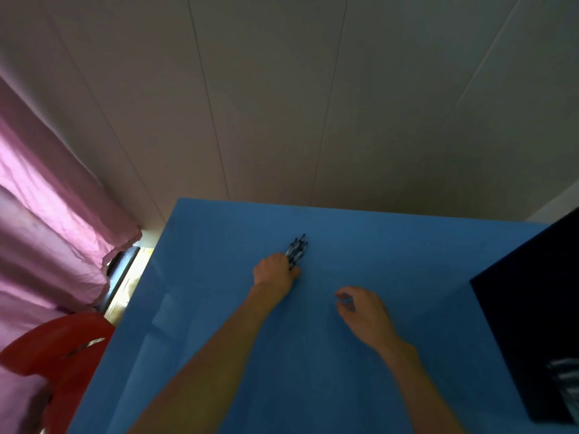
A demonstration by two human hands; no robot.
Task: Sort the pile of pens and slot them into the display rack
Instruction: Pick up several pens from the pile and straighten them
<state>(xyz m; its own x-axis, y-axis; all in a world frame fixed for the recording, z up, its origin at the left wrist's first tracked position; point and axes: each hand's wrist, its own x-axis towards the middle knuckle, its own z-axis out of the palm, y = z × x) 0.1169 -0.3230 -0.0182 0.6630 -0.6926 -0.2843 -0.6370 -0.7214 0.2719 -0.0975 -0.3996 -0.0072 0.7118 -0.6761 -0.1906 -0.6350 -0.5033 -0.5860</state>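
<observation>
A bunch of dark blue pens (297, 249) sticks out of my left hand (275, 270), which grips them near the middle of the blue table (391, 245). Their tips point away from me, towards the wall. My right hand (360, 311) hovers over the table to the right, its fingers loosely curled, holding nothing that I can see. A dark box-like object (532, 314), possibly the display rack, stands at the table's right edge; its slots are not visible.
A white panelled wall (313, 104) rises behind the table. A pink curtain (47, 214) hangs on the left. A red plastic chair (62, 349) stands by the table's left edge. A striped item (567, 380) lies at the far right.
</observation>
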